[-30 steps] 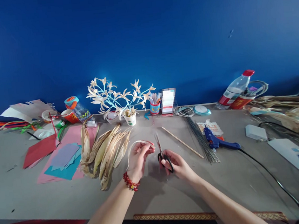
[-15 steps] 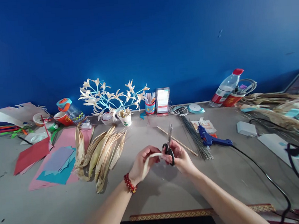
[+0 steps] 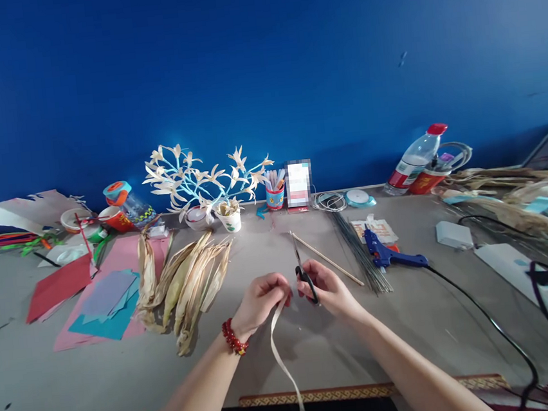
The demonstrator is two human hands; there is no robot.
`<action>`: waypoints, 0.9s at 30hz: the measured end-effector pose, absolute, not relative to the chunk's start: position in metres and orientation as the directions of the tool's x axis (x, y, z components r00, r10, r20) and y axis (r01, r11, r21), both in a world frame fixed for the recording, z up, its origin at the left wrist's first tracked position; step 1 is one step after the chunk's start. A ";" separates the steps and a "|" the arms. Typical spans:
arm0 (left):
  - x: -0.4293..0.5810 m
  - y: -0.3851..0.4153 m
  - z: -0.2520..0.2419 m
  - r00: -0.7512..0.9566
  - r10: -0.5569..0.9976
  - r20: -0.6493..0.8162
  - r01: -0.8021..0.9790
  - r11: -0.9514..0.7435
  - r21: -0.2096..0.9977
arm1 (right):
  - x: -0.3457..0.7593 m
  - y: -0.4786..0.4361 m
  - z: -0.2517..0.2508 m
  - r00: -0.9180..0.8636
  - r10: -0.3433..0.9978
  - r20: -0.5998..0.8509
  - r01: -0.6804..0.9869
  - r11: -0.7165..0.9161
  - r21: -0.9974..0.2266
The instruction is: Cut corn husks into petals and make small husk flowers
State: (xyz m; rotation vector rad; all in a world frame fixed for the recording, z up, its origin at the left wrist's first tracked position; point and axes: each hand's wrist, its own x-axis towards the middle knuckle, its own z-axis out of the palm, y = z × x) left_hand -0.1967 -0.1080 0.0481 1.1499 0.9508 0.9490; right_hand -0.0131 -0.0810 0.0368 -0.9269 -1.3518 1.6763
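Observation:
Pinched in my left hand [image 3: 265,300] is a narrow pale strip [image 3: 278,347], which looks like corn husk. It hangs down past the table's front edge toward my lap. My right hand [image 3: 328,287] is closed around black-handled scissors [image 3: 305,279], their blades pointing away from me and slightly left. The scissors are close beside my left fingertips, with a small gap between. A thin wooden stick [image 3: 327,258] lies on the table just beyond my right hand. Left of my hands lie dried corn husks [image 3: 192,284].
A blue glue gun [image 3: 390,252] with a black cable and a bundle of thin wires [image 3: 358,249] lie to the right. Coloured paper [image 3: 109,305] is at the left. Husk flowers in a white cup [image 3: 229,219], a pen cup [image 3: 276,197] and a bottle [image 3: 413,163] stand along the wall.
The pale strip, earlier curved between both hands, now hangs down from my left hand. My hands have drawn slightly apart, and the scissors have tilted left and lower.

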 end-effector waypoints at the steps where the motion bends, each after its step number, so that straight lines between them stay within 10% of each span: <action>1: -0.197 -0.108 0.048 0.254 0.962 -0.106 -0.145 0.146 0.979 | -0.014 -0.082 0.035 -0.452 0.889 -0.074 -0.099 -0.133 -0.986; 27: -0.196 -0.107 0.044 -0.003 0.996 0.087 -0.042 -0.087 0.995 | -0.030 -0.100 0.022 -0.577 0.808 -0.117 -0.004 -0.146 -0.989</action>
